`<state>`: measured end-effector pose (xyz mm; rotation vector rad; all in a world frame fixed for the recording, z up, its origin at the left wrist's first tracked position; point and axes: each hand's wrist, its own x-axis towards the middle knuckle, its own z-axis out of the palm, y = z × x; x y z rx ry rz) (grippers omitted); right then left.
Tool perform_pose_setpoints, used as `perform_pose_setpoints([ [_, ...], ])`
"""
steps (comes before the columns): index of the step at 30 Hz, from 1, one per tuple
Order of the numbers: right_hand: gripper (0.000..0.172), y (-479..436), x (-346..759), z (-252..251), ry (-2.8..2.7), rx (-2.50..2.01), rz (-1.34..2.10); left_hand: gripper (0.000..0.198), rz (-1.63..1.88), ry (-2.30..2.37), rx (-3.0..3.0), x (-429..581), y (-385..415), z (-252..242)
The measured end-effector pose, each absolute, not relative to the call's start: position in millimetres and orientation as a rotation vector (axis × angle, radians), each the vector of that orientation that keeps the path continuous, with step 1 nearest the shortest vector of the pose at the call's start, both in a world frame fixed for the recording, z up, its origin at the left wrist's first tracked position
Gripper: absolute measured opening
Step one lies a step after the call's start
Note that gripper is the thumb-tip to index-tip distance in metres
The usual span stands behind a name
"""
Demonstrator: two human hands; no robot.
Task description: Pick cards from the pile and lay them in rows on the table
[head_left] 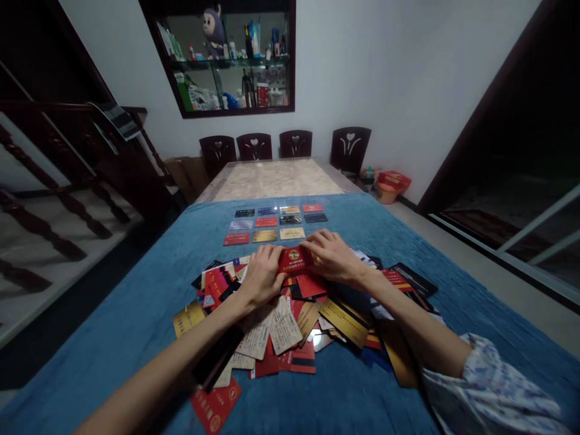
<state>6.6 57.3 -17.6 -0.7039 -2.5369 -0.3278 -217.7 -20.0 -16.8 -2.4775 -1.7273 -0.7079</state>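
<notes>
Red card pinched at its ends between left hand and right hand, held over the far edge of a loose card heap. Beyond, eleven cards are laid on blue cloth in three rows, the nearest one short. Many cards are left unplaced; stage judged early.

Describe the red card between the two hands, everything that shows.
The red card looks thin and stiff, with a round gold emblem above gold lettering too blurred to read. Its printed face is turned towards the camera. The left hand grips one end and the right hand the other, their fingers covering its edges. It sits at the far side of the card pile.
</notes>
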Motion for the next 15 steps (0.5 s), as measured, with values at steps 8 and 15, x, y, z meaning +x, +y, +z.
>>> perform_pose_setpoints([
  [8, 0.053, 76, 20, -4, -2.679, -0.746, -0.321, 0.045, -0.673, -1.723, -2.473, -207, -1, -14],
  [15, 0.052, 93, 33, 5, -2.758, -0.845, -0.251, 0.035, -0.535, -1.685, -2.527, -194, 20, -5],
])
